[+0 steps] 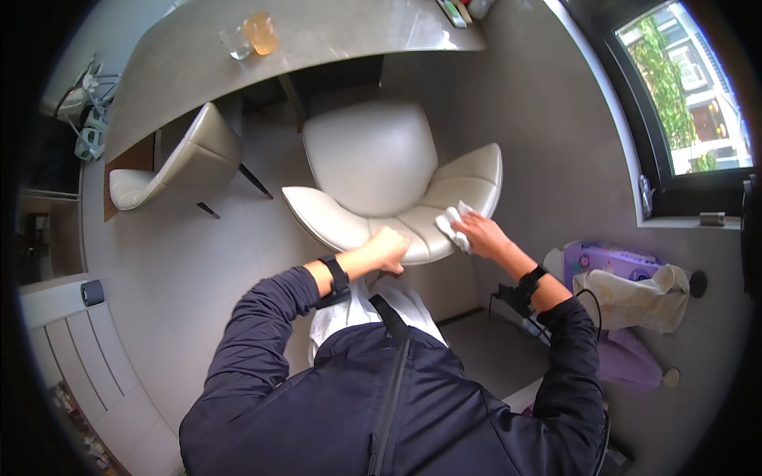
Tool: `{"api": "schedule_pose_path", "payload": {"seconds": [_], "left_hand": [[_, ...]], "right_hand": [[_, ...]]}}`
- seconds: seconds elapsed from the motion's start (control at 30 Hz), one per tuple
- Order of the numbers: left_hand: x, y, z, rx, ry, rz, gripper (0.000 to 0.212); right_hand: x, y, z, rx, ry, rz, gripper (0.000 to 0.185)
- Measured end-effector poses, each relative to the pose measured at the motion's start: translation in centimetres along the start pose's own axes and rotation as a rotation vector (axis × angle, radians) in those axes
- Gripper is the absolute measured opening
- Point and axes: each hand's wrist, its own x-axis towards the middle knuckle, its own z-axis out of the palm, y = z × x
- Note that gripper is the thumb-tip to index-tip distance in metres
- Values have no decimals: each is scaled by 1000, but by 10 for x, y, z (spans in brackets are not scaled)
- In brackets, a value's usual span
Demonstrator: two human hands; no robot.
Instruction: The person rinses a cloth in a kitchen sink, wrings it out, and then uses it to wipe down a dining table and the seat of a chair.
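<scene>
Before me stands a cream upholstered chair (369, 154), its padded backrest (333, 214) curving along the side nearest me. My left hand (388, 247) grips the top edge of the backrest near its middle, the fingers curled over it. In my right hand (482, 234) is a folded white cloth or tissue (453, 227), pressed against the right part of the backrest. A stitched seam and piped rim run along the backrest's edge.
A grey table (333, 30) beyond the chair holds a clear glass (236, 44) and an amber glass (261, 34). Another cream chair (196, 152) stands left. At right are a window (684, 89), a purple package (613, 259) and a pale patterned cloth (637, 294) by the wall.
</scene>
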Motion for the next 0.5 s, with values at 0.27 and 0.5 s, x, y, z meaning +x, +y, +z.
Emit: {"api": "schedule_pose_path", "payload": {"seconds": [0.27,0.5], "left_hand": [[-49,-138,-4,-140,1025,-947,39],[-64,-172,63,-661,961,-1497,74]], "right_hand": [[31,112,-79,437,246,323,34],[26,153,38,-260,459,243,46]]}}
